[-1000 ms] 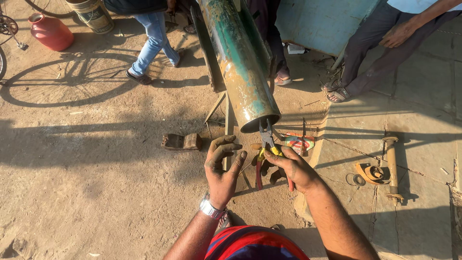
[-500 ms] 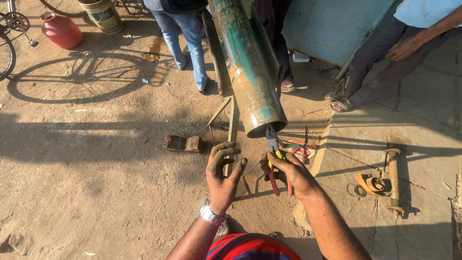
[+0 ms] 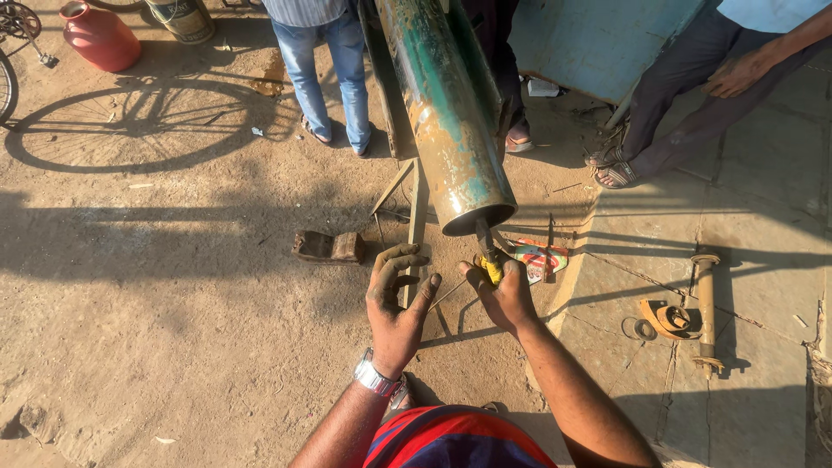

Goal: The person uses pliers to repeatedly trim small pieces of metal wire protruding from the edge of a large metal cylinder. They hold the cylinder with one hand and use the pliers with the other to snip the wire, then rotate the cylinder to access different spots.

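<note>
— What's in the right hand?

— A pair of yellow-handled pliers, fist closed round the grips, nose pointing up into the open mouth of the long green, rust-streaked steel pipe that slopes down toward the person. What the jaws bite, if anything, I can't tell — shadow inside the rim.

— And the left hand?

— Grimy, fingers curled but loose, holding nothing; it hovers just beside the angle-iron stand under the pipe end.

— Around them?

— A crumpled colourful wrapper just right of the pliers, a dark brick-like block on the dirt to the left, a rusty shaft on the paving farther right.
</note>
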Motion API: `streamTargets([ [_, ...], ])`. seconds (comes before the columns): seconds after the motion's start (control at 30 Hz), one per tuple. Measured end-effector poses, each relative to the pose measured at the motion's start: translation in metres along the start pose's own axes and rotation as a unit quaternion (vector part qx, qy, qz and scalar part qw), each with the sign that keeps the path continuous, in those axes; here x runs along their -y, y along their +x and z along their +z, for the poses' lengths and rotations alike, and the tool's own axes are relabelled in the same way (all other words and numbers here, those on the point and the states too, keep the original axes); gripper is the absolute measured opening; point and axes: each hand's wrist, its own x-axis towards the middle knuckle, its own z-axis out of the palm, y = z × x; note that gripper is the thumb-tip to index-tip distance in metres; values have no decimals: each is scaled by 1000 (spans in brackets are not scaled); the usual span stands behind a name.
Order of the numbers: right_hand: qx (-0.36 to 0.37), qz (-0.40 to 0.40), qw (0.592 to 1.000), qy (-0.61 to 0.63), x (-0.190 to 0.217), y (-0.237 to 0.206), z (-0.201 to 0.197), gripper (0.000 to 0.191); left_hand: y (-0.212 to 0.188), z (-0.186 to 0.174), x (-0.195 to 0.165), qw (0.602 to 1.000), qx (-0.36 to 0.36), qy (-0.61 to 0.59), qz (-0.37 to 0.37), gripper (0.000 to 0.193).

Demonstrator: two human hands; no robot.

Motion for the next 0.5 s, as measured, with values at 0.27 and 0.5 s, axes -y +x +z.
streamTargets([
  [0.27, 71, 112, 991, -10, 15, -26, -31, 38, 7, 21, 8, 1000, 16, -1, -10, 21],
  [0.5, 97, 288, 949, 80, 59, 2, -51, 67, 24, 41, 16, 995, 44, -72, -53, 23],
])
